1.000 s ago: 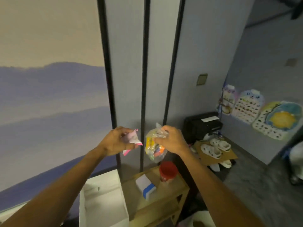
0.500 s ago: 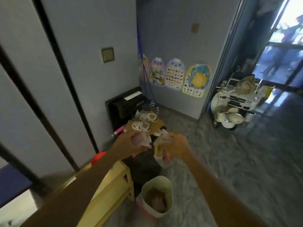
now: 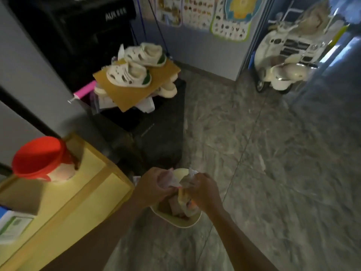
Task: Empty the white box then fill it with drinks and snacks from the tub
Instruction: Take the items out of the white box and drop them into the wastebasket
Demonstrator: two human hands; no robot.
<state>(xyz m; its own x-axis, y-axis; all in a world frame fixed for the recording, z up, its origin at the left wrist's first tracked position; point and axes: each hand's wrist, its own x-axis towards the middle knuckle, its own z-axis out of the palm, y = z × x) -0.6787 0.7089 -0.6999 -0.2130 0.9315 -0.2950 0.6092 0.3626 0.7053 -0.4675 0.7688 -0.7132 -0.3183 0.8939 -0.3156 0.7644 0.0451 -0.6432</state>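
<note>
Clutching a crumpled pink-and-white paper wrapper [image 3: 169, 181] in the curled fingers of the left hand [image 3: 156, 184], and pinching the gathered top of a clear plastic bag of colourful bits [image 3: 186, 206] in the closed right hand [image 3: 203, 190], knuckles almost meeting. Holding both directly above a cream oval plastic waste bin [image 3: 175, 223] with brownish scraps inside, standing on the grey marbled floor [image 3: 273, 153] just beside a yellow wooden table [image 3: 82, 196] bearing a red-lidded jar [image 3: 39, 155].
</note>
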